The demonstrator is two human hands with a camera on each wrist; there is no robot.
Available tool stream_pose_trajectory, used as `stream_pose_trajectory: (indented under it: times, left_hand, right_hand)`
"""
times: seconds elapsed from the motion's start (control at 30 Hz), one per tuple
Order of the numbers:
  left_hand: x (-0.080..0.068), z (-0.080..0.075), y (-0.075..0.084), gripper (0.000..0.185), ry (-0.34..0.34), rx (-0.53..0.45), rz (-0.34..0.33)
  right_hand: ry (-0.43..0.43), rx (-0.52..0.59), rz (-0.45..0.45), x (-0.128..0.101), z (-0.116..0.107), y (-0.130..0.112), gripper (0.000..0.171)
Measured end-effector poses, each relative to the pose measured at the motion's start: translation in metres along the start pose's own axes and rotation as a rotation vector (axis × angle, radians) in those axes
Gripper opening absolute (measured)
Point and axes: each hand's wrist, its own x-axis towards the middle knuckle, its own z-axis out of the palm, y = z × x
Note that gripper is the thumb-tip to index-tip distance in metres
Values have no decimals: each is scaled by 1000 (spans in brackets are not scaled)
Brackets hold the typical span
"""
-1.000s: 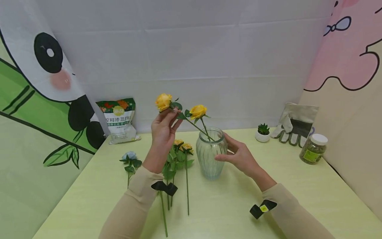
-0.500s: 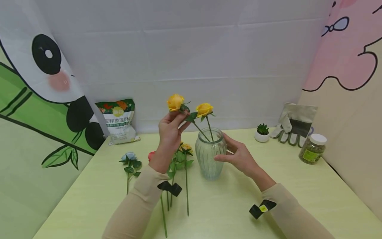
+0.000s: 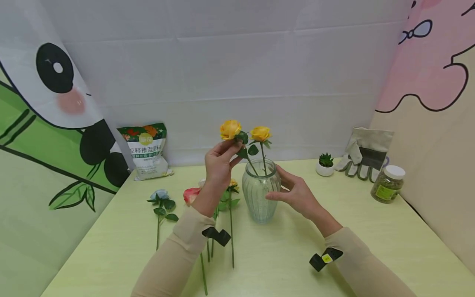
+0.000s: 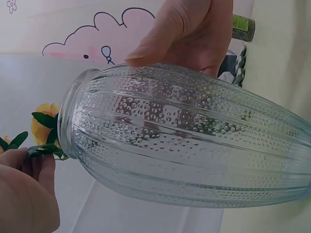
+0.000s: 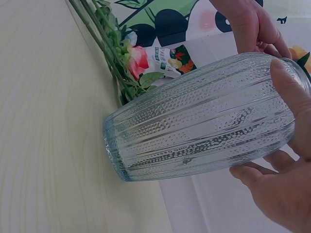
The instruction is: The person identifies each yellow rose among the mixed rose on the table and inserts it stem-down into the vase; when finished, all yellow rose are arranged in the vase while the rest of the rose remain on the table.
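The left hand [image 3: 219, 163] pinches a yellow rose [image 3: 230, 130] just below its bloom, its stem reaching into the glass vase [image 3: 259, 200] on the table [image 3: 282, 260]; the right hand [image 3: 297, 193], apart from the left, clasps the vase from the right. A second rose [image 3: 261, 133] stands inside. A blue flower [image 3: 160, 194] lies left.

Head view, clock around glass vase [image 3: 261, 204]. Free passage at six o'clock, over table [image 3: 271, 255], between loose stems [image 3: 232, 243] and right sleeve [image 3: 360, 264]. Also room at three o'clock, between right hand [image 3: 297, 194] and lidded jar [image 3: 387, 185]. Blocked at ten by left hand [image 3: 219, 165], at twelve by wall sheet [image 3: 241, 66]. In vase mouth, rose stems [image 3: 264, 156] in way.
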Motion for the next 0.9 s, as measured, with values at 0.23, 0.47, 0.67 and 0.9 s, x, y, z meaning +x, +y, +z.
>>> stream_pose_trajectory:
  times: [0.23,0.47,0.67,0.9]
  left_hand:
    - [1,1,-2,19,14,21,-11]
    - [1,2,-10,29,-21,73,-52]
    - [2,4,-15,26,-16,115,-57]
    - [3,4,-19,25,-48,206,-24]
  right_hand:
    - [4,-9,10,1,0,1,92]
    - [0,7,0,1,0,1,92]
    - [-6,17,-24,2,0,1,92]
    - [-2,8,-22,2,0,1,91]
